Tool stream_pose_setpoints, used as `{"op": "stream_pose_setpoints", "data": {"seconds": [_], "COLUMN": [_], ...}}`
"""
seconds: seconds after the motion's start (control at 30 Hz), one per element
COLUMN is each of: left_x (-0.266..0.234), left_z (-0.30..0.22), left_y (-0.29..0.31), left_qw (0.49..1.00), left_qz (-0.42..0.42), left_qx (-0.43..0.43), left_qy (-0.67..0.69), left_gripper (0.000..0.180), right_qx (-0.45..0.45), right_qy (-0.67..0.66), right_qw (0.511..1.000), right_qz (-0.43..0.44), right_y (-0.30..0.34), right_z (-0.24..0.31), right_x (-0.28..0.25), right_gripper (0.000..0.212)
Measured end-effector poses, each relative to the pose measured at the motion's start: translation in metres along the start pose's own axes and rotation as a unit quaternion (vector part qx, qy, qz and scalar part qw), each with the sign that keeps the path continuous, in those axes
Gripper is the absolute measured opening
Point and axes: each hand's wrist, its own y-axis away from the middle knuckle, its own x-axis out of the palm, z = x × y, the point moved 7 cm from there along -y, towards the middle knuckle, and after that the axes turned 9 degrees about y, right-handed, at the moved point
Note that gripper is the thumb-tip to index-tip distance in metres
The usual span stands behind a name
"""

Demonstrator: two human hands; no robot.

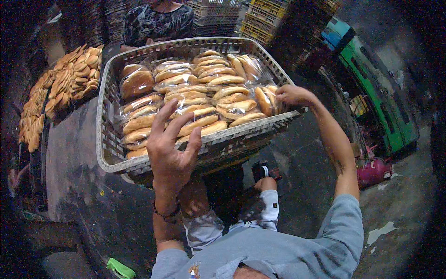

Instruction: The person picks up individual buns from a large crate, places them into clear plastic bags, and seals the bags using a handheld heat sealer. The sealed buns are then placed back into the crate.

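Observation:
A grey plastic crate (104, 109) in front of me holds rows of golden bread rolls (188, 96) packed in clear plastic bags. My left hand (173, 151) is over its near rim, fingers spread apart and reaching above the nearest rolls, with nothing held. At the crate's right end, my right hand (295, 95) has its fingers bent against a clear bag of bread rolls (265, 100) that stands at an angle to the rows. Its fingertips are partly hidden beside that bag.
Loose flat breads (76, 74) lie heaped at the left. A person in a dark patterned shirt (158, 23) is beyond the crate. Yellow crates (262, 21) are stacked behind. On the right are a green cabinet-like unit (378, 88) and a magenta gas cylinder (374, 172). A green object (121, 269) lies lower left.

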Motion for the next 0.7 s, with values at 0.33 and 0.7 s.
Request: {"op": "stream_pose_setpoints", "data": {"seconds": [0.33, 0.7], "left_x": [0.003, 0.004], "left_z": [0.007, 0.004], "left_y": [0.007, 0.005], "left_qw": [0.999, 0.999], "left_qz": [0.02, 0.023], "left_qx": [-0.031, -0.036], "left_qy": [0.007, 0.012], "left_gripper": [0.027, 0.025], "right_qx": [0.015, 0.092], "right_qy": [0.217, 0.042], "right_qw": [0.976, 0.909], "right_qz": [0.026, -0.405], "right_y": [-0.013, -0.068], "right_z": [0.019, 0.043], "right_x": [-0.008, -0.097], "right_gripper": [0.036, 0.023]}}
